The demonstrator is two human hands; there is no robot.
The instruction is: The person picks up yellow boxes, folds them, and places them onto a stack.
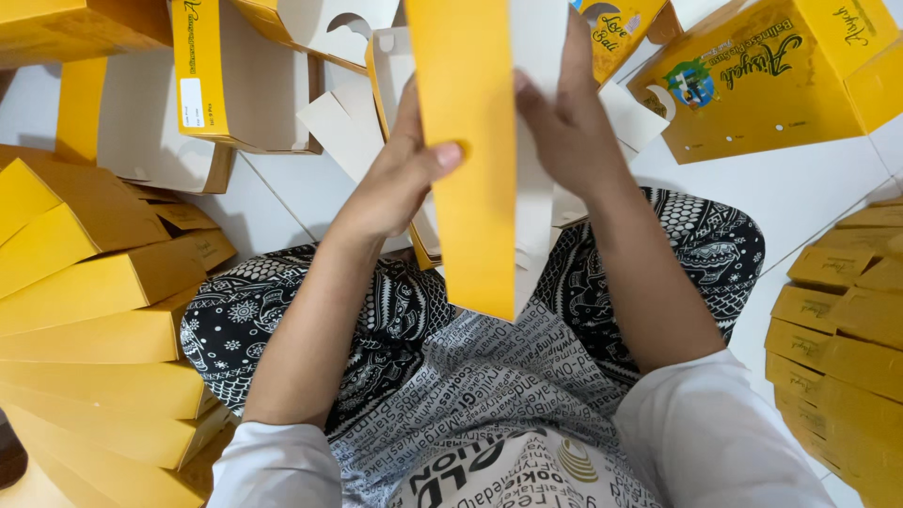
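yellow cardboard box blank (467,160) is being held upright above the person's lap, both hands gripping it. left hand (400,179) is pinching its yellow face while right hand (564,122) is clasping the white inner side. folded yellow boxes (89,310) are lying stacked on the floor beside.

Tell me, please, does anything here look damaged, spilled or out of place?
Nothing stands out. The left hand and right hand hold a yellow cardboard box blank upright over the lap; it looks clean and untorn. Folded yellow boxes lie in loose stacks on the white floor.

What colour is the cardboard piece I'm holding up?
Yellow-orange outside, white inside, on the cardboard piece, seen from the head camera.
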